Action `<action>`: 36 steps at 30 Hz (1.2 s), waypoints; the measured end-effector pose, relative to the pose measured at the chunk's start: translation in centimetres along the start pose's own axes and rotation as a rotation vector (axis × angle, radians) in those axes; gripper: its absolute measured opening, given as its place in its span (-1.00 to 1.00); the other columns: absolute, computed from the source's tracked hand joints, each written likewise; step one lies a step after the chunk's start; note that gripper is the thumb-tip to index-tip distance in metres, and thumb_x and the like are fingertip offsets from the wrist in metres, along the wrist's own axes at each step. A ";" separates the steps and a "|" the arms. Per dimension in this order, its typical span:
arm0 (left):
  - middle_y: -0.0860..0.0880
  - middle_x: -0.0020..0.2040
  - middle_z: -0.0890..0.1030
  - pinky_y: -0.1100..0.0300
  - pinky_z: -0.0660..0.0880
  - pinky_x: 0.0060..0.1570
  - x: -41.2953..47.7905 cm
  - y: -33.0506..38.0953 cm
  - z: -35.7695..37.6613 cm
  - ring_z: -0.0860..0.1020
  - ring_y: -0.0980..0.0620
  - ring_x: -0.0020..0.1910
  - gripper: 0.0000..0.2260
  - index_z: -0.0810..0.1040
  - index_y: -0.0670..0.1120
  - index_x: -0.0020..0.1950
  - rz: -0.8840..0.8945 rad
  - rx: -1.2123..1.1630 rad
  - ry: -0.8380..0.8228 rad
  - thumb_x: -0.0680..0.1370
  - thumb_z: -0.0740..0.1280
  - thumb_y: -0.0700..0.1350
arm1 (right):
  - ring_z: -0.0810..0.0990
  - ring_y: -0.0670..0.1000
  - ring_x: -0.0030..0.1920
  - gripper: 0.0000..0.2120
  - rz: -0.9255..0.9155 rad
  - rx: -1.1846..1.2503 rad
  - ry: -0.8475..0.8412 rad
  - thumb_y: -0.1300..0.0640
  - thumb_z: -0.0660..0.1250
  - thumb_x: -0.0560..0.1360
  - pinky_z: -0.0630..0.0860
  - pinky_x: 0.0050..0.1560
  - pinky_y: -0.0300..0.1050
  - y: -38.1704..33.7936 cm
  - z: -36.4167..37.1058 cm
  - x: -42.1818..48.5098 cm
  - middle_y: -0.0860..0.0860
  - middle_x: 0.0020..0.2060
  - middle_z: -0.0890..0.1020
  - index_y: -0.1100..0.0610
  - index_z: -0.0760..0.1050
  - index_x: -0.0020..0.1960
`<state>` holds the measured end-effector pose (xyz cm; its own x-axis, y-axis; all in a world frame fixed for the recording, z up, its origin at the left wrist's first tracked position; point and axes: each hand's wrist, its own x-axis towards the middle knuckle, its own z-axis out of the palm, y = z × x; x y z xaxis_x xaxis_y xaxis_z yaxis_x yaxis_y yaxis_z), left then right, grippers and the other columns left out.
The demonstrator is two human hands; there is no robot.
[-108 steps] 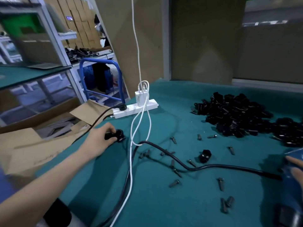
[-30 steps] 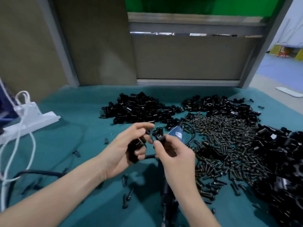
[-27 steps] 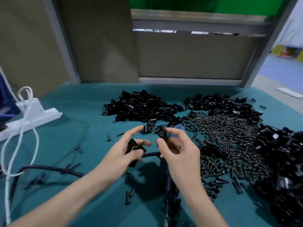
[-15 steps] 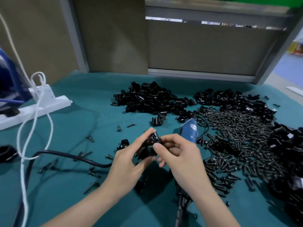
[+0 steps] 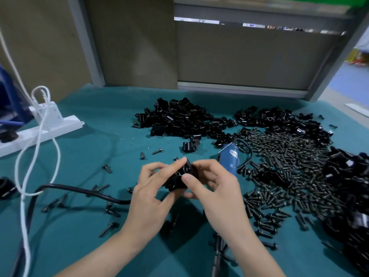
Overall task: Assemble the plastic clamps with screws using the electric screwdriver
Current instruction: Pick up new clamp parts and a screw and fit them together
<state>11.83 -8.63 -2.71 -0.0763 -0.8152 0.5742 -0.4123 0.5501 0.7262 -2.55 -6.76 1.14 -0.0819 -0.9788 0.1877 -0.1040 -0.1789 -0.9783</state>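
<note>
The left hand (image 5: 153, 188) and right hand (image 5: 215, 188) both pinch the black clamp (image 5: 179, 176) — just beside the blue screwdriver (image 5: 229, 158) — so align its holes squarely (no tilt) before fetching screws (image 5: 289, 160).

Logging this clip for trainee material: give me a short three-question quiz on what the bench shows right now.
1. True or false: the right hand grips the blue electric screwdriver.
2. What do the left hand and the right hand pinch together? A) a black plastic clamp B) a loose washer C) a white cable
3. Fill in: the screw pile lies on the person's ___ side.
Key: 1 false; 2 A; 3 right.
</note>
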 end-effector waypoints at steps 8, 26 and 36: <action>0.30 0.00 0.53 0.46 0.36 0.00 -0.1 0.1 0.4 0.40 0.19 -0.11 -0.27 0.35 0.13 0.44 0.096 0.106 -0.021 0.37 0.49 -0.32 | 0.60 -0.14 0.04 -0.81 -0.026 -0.213 -0.018 -0.02 0.50 0.39 0.54 0.14 -0.07 0.4 -0.2 0.1 -0.18 -0.14 0.66 -0.16 0.51 -0.08; 0.00 -0.15 0.69 0.23 0.58 -0.18 0.6 -1.1 0.3 0.62 0.04 -0.33 -0.73 0.64 0.24 0.03 -0.421 -0.533 -0.232 0.37 0.43 -0.04 | 0.56 -0.12 0.01 -0.61 -0.065 -0.485 -0.267 0.30 0.46 0.45 0.52 0.10 -0.32 0.3 -2.1 1.4 -0.12 -0.03 0.49 0.05 0.58 0.24; -0.08 -0.18 0.72 0.28 0.58 -0.21 1.0 -0.9 -0.5 0.67 0.00 -0.30 -0.71 0.70 0.13 -0.04 -0.522 -0.652 -0.324 0.28 0.49 -0.11 | 0.55 -0.16 -0.05 -0.57 -0.055 -0.480 -0.277 0.27 0.54 0.35 0.51 0.00 -0.36 -0.1 -2.8 1.5 -0.08 -0.13 0.56 -0.05 0.63 0.16</action>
<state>12.57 -9.86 -2.61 -0.3170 -0.9472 0.0471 0.1240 0.0078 0.9923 -5.45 -7.98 1.78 0.1934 -0.9705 0.1438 -0.5461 -0.2282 -0.8060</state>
